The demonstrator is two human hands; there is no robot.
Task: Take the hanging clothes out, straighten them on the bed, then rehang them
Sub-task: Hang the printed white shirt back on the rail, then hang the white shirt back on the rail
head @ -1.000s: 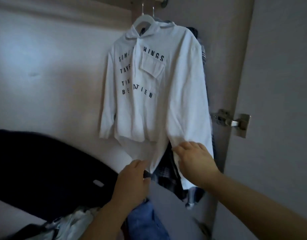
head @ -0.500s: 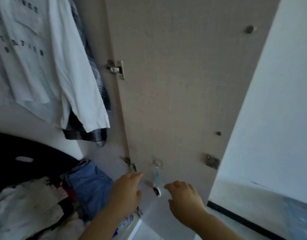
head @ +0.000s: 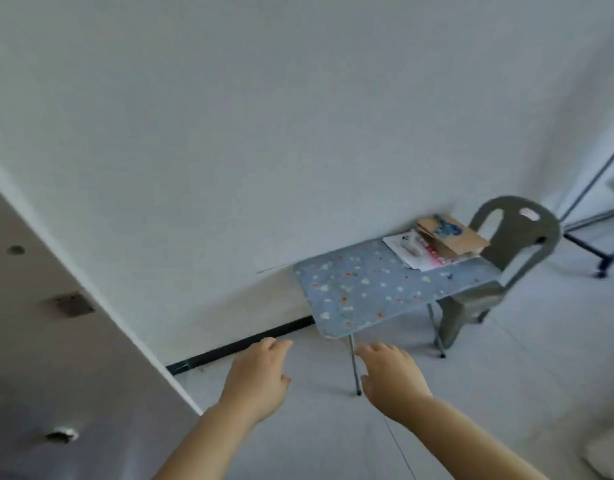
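1. left grip (head: 255,379): palm down, fingers loose & reaching fwd, wide, holding nothing. It hovers over the floor (head: 506,393), near-centre.
2. right grip (head: 390,379): same pose just to the right, wide, holding nothing. The two are apart w/ a gap btwn them.
3. The hanging clothes & the bed are out of this view, so can't tell where they are.
4. Far right: small counter (head: 361,289) w/ blue spotted top on thin metal legs, set against the white wall (head: 298,133). Its near leg shows btwn the two grips.
5. Counter's far-right corner: brown paper bag (head: 451,237) lying on white papers (head: 402,252).
6. Grey plastic chair (head: 513,244) right of the counter, seat partly under it.
7. Left edge: brown door panel (head: 28,358) w/ a metal hinge plate (head: 73,304).
8. Black skirting (head: 243,346) runs along the wall base. A black wheeled rack (head: 593,192) stands at far right.
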